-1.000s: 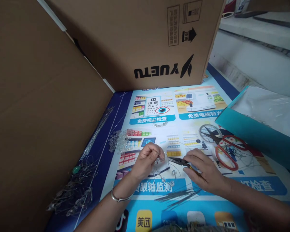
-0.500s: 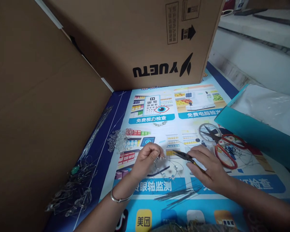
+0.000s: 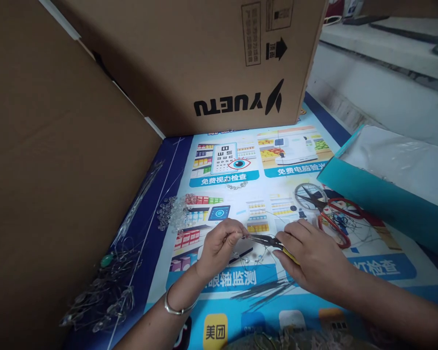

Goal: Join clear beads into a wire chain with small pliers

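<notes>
The right hand (image 3: 310,250) grips pliers (image 3: 268,241), left hand (image 3: 221,247) pinches beaded wire (image 3: 246,261); a teal box (image 3: 368,201) holds clear plastic (image 3: 397,158).

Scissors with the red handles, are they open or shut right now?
Open: the red-handled scissors lie with their two blades spread in a V, the tips apart.

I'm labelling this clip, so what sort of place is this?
Probably a makeshift craft workspace, judging by the pliers in the right hand, the clear beads and the red-handled scissors.
</notes>
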`<state>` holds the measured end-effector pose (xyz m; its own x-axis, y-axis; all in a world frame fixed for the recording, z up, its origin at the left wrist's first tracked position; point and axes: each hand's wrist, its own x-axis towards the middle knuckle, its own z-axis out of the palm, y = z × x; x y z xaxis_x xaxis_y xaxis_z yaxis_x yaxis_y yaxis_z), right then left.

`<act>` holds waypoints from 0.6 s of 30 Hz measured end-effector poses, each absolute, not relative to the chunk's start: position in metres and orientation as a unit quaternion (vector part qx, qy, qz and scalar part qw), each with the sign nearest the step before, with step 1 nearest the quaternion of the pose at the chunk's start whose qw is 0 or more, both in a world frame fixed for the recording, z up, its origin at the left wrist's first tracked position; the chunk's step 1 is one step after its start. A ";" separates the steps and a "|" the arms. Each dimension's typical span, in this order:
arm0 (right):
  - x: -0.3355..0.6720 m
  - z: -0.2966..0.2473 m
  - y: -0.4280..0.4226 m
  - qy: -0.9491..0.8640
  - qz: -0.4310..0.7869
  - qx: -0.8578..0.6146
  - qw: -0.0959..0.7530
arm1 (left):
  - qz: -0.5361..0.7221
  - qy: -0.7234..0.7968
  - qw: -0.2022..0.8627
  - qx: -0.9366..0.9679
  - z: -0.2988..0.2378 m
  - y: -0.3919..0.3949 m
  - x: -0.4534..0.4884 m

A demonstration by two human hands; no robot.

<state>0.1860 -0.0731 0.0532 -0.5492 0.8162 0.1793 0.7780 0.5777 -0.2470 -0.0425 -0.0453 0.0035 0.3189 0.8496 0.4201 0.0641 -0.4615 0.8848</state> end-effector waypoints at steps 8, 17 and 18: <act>0.184 0.060 -0.077 -0.873 0.046 -0.464 0.143 | 0.481 0.330 0.358 0.729 0.005 -0.048 -0.043; 0.184 0.059 -0.075 -0.876 0.066 -0.459 0.136 | 0.478 0.316 0.352 0.740 0.006 -0.048 -0.043; 0.184 0.059 -0.075 -0.876 0.069 -0.459 0.133 | 0.478 0.315 0.353 0.740 0.006 -0.049 -0.043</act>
